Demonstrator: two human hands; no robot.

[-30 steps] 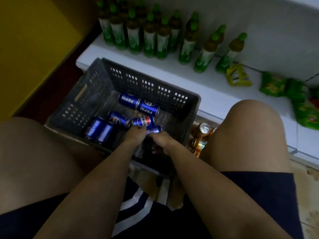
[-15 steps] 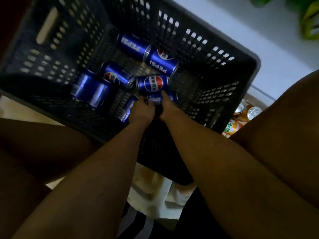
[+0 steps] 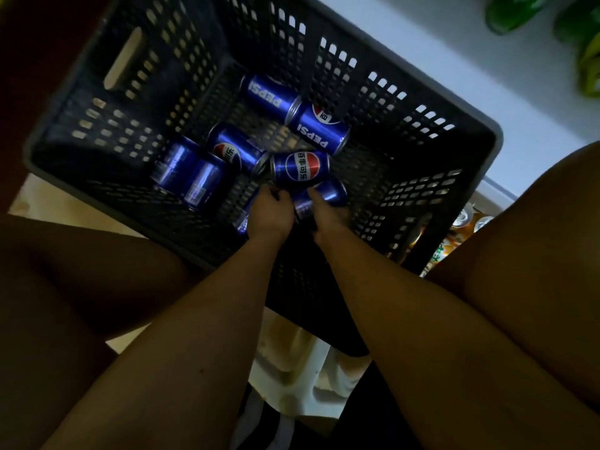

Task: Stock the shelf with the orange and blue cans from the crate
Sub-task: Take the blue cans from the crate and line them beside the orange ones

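A dark perforated crate (image 3: 383, 102) sits on the floor between my knees, with several blue cans lying on their sides inside. My left hand (image 3: 269, 214) is closed around a blue can (image 3: 243, 222) near the crate's front wall, mostly hiding it. My right hand (image 3: 324, 216) grips another blue can (image 3: 328, 194) beside it. A can with the round logo (image 3: 300, 167) lies just beyond both hands. Orange cans (image 3: 454, 235) stand on the low shelf to the right of the crate.
The white shelf board (image 3: 487, 69) runs behind the crate, with green bottles (image 3: 509, 11) at the top right. My bare knees flank the crate left and right. A white stool shows under my forearms (image 3: 292, 368).
My head has leaned in over the crate, so the view closed in. Both hands stayed low at the crate's front and closed on two blue cans.
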